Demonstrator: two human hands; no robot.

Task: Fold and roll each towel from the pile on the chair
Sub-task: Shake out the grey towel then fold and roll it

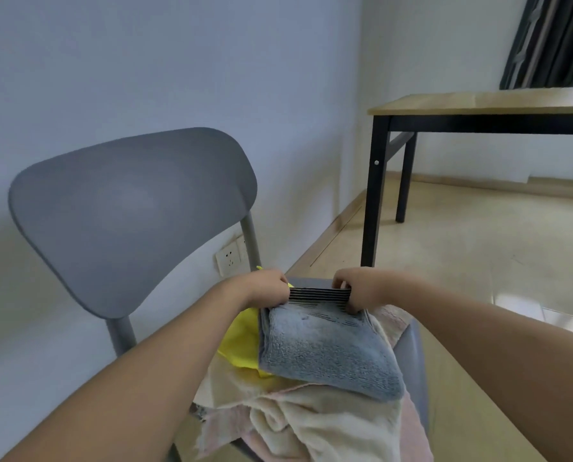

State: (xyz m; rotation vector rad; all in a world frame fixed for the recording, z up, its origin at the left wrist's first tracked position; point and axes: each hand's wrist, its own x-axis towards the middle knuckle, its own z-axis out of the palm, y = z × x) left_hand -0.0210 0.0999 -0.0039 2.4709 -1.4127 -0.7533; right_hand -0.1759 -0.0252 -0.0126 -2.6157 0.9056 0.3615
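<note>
The left hand and the right hand are both curled and pinching the far edge of a folded blue-grey towel, one at each end of its black-and-white striped border. The striped border is stretched taut between the two hands. The towel's body lies toward the person from the hands, on top of the pile on the grey chair. Just below the left hand, a yellow cloth shows partly under the towel's left side. Nearer the person, below both hands, cream and pale pink towels lie crumpled on the seat. Beyond the right hand stands a wooden surface with black legs.
</note>
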